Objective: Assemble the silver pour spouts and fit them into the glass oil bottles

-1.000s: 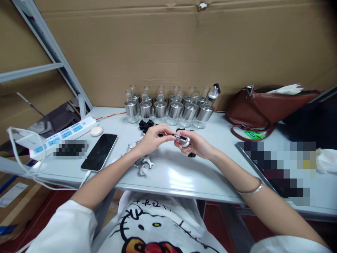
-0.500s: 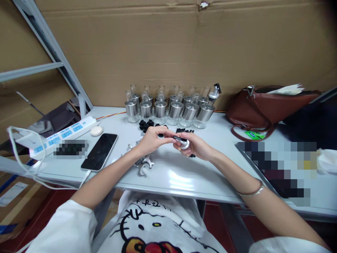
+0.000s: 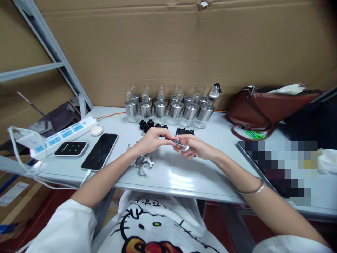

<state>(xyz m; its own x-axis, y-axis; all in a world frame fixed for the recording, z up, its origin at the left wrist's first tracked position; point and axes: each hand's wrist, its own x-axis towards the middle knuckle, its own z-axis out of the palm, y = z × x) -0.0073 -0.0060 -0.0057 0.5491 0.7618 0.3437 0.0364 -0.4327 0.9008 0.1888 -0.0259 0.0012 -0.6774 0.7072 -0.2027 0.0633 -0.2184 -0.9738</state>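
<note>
Right hand (image 3: 198,147), pinching the silver part (image 3: 185,148), now overlaps more of the black piece (image 3: 177,142), perhaps pressing; left hand (image 3: 156,139) pinches its ten-o'clock end.

On the light-grey table (image 3: 168,168), glass-and-steel bottles (image 3: 176,109) stand at 12 o'clock, a brown handbag (image 3: 284,105) at 2, silver fittings (image 3: 144,169) at 8, a power strip (image 3: 66,133) and smartphone (image 3: 99,151) at 9.

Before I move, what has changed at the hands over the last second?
The left hand, pinching the black piece, and the right hand, holding the silver part, have both dropped slightly in view. The right now covers more of the black piece. Nothing was visibly let go or newly grasped. The bottles and phone stayed put.
</note>
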